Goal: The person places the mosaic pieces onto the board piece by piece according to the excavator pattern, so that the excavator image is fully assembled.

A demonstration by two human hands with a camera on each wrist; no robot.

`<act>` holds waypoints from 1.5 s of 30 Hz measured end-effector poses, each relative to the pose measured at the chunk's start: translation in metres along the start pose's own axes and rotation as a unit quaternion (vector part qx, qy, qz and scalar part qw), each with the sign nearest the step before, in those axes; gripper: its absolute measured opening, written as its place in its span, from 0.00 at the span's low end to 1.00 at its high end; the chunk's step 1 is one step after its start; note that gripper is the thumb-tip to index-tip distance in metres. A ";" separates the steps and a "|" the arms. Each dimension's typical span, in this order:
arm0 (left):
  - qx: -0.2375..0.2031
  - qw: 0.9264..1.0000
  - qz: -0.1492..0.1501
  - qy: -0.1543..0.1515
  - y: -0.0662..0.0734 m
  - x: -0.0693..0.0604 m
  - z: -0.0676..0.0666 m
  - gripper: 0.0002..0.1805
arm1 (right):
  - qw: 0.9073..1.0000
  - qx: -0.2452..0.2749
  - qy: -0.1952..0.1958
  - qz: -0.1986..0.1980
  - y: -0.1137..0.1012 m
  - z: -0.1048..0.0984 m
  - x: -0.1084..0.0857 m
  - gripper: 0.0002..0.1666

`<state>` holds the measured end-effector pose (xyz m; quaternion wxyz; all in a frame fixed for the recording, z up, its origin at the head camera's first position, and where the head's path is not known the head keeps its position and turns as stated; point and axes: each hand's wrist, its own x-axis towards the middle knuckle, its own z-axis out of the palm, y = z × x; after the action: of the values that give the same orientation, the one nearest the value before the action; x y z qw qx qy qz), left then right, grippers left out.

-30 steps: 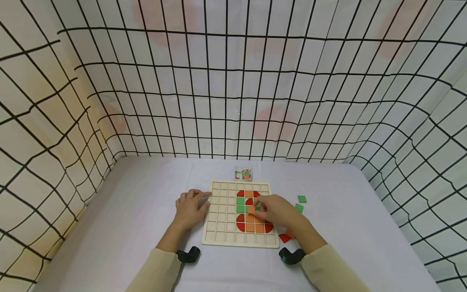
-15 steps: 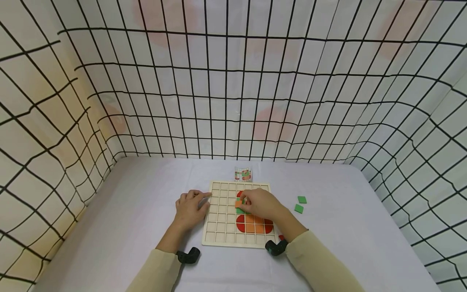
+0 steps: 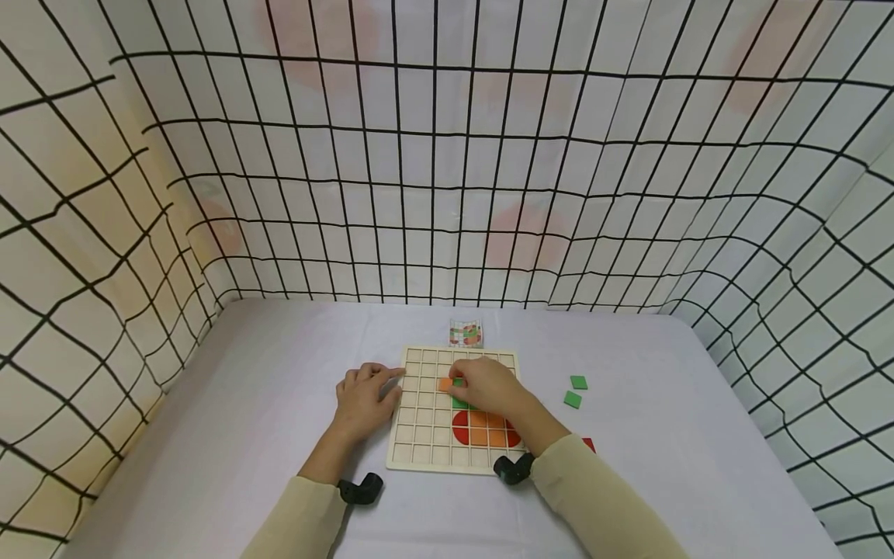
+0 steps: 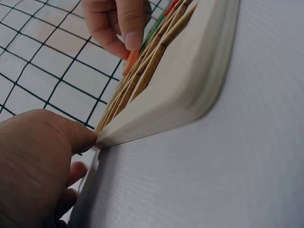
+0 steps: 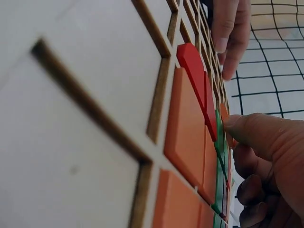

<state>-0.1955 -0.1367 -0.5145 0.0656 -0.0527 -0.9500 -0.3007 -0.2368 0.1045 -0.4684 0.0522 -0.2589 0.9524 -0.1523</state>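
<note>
My right hand (image 3: 489, 387) pinches an orange square tile (image 3: 445, 385) between thumb and index finger, just left of the green tiles (image 3: 460, 403) on a pale wooden grid board (image 3: 422, 454). Whether the tile sits in a cell or hovers over it, I cannot tell. Red rounded pieces (image 3: 462, 428) and orange squares (image 3: 486, 435) fill cells nearer me; the right wrist view shows them close, with an orange tile (image 5: 185, 126) and a red piece (image 5: 197, 80). At the board's left edge rests my left hand (image 3: 365, 400), fingers relaxed, thumb touching the rim. The right hand hides the upper pieces.
Two loose green squares (image 3: 576, 390) lie right of the board. Part of a red piece (image 3: 590, 445) shows beside the right sleeve. A small pattern card (image 3: 465, 333) stands behind the board. Black netting (image 3: 433, 186) surrounds the white table.
My right hand has carried the orange tile leftward and slightly away from me across the board, from among the placed pieces to their left side. The left hand has stayed put.
</note>
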 end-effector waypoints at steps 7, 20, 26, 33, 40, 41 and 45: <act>0.003 1.000 0.001 -0.001 0.000 0.001 0.000 0.20 | 1.000 -0.006 -0.014 0.010 0.000 0.005 0.005 0.16; -0.001 1.000 0.007 0.010 0.000 -0.001 -0.002 0.20 | 1.000 0.011 -0.021 0.005 -0.001 0.003 0.001 0.18; -0.004 1.000 0.010 0.011 -0.001 0.000 -0.002 0.20 | 0.999 0.030 -0.020 0.009 0.001 0.002 -0.003 0.17; -0.001 1.000 0.005 0.001 0.000 0.000 -0.003 0.20 | 0.998 0.053 0.005 0.014 0.012 0.000 -0.013 0.18; -0.001 1.000 0.003 0.001 -0.001 0.000 -0.002 0.20 | 0.997 0.058 0.005 0.049 0.025 -0.008 -0.030 0.19; -0.001 1.000 0.003 0.002 -0.001 0.000 -0.002 0.20 | 0.996 0.060 0.004 0.058 0.027 -0.010 -0.034 0.19; -0.003 1.000 0.004 0.001 -0.001 -0.001 -0.001 0.20 | 0.993 0.065 0.002 0.100 0.037 -0.018 -0.049 0.21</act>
<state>-0.1950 -0.1379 -0.5140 0.0676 -0.0568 -0.9488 -0.3033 -0.2156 0.1649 -0.4618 0.0823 -0.1579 0.9618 -0.2079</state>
